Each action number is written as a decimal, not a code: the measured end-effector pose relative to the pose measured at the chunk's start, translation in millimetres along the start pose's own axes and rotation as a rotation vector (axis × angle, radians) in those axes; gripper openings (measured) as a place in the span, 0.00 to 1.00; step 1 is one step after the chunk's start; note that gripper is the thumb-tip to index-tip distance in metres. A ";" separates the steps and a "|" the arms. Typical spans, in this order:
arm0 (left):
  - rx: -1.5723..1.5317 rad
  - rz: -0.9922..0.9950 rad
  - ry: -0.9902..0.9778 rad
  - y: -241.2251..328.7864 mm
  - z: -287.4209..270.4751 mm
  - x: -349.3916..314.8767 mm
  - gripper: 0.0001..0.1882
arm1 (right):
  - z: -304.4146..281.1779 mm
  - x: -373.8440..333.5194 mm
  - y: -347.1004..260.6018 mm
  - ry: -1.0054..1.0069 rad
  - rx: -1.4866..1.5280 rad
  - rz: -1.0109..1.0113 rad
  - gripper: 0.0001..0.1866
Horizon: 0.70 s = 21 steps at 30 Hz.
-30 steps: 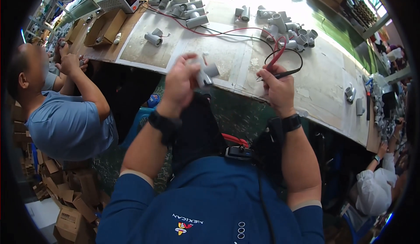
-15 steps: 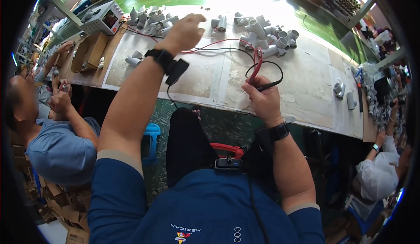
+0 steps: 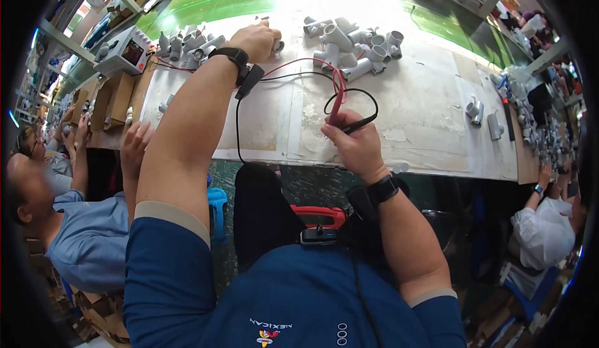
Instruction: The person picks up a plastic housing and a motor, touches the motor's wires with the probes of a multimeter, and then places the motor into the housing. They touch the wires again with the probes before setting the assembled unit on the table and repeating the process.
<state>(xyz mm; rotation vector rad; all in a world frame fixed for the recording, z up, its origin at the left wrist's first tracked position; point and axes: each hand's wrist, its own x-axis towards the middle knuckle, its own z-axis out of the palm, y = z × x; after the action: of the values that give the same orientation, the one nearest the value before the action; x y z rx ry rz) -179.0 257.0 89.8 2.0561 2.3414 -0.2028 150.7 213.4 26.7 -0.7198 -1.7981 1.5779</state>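
While the right hand [image 3: 358, 144] pinched a red test probe [image 3: 337, 106] and a black test probe [image 3: 362, 123] above the near part of the bench [image 3: 424, 117], the left hand [image 3: 254, 41] curled over a grey tubular fitting [image 3: 279, 47] farther back, left of piled grey fittings [image 3: 337, 37]; whether it gripped could not be told.

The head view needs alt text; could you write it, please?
A person's right hand holds a red probe and black probe over a worktable; the left hand is at a gray fitting between clusters of similar parts.
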 end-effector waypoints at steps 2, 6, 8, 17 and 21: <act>-0.079 0.015 0.183 -10.5 2.8 -15.3 0.19 | 0.4 0.4 -3.0 -0.013 0.001 -0.008 0.07; -0.562 0.020 0.053 5.3 -12.5 -59.0 0.15 | 0.5 -4.2 0.2 0.006 0.014 0.007 0.07; -0.727 0.023 0.007 19.6 -25.5 -92.9 0.15 | 0.1 -5.4 2.1 0.033 -0.007 -0.031 0.07; -2.188 -0.288 -0.361 110.6 15.7 -235.7 0.22 | 3.3 -0.9 -1.0 0.050 0.069 0.015 0.08; -2.594 -0.295 -0.480 141.6 65.3 -252.2 0.26 | 22.4 -7.6 -12.4 0.004 0.307 0.059 0.07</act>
<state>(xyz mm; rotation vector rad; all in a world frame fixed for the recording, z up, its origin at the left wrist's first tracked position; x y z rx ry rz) -10.1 18.8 38.2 0.1253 0.6808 1.2645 138.6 191.6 36.3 -0.6324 -1.4965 1.8371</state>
